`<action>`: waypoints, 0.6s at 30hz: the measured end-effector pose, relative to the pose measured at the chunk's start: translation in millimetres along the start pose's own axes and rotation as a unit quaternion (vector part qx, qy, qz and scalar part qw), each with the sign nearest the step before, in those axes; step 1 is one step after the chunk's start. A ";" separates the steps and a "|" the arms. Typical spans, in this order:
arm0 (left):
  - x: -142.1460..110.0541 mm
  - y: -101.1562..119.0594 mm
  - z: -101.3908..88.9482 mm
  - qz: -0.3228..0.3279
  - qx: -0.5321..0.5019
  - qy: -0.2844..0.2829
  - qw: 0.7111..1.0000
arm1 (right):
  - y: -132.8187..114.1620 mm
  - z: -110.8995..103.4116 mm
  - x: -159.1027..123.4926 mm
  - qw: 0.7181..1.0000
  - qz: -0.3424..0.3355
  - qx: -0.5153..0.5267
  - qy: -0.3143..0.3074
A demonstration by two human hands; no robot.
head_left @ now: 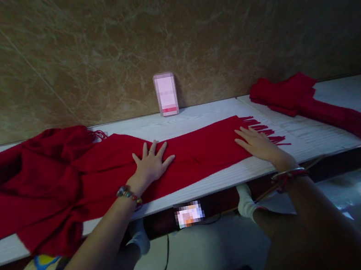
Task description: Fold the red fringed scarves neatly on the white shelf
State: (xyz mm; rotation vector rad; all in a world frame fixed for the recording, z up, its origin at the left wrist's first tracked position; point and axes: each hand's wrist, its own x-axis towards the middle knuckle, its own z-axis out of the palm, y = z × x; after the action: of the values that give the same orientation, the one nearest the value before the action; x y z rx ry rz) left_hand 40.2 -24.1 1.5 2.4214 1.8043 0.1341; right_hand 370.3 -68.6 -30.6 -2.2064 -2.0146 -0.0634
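A long red fringed scarf (201, 152) lies stretched across a white table (198, 118). My left hand (152, 161) rests flat on its middle, fingers spread, a beaded bracelet on the wrist. Flat and open too, my right hand (255, 143) presses the scarf near its tasselled right end (269, 131). The scarf's left part runs into a bunched heap of red cloth (32, 189) that hangs over the table's front edge.
A second red scarf (303, 101), partly folded, lies at the table's right with one end trailing over the edge. A small pink upright object (166, 94) leans on the marbled brown wall. My legs in white socks and a black cable show below the table.
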 end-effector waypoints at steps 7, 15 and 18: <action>26.2 7.6 13.0 0.050 -0.005 0.025 0.998 | 29.6 4.4 -6.9 1.000 0.016 -0.024 0.011; 50.4 15.8 14.6 0.079 -0.025 0.064 0.994 | 34.9 -4.3 -7.7 0.994 0.105 -0.028 -0.007; 46.3 10.1 11.9 0.110 0.012 0.100 0.989 | 27.1 -7.2 -8.3 0.993 0.111 -0.025 0.033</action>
State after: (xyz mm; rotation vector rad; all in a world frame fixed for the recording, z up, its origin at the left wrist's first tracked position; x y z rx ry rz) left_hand 64.7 16.9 -8.8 2.7051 1.6110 0.3915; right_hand 396.9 -80.0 -26.9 -2.4104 -1.7403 -0.1608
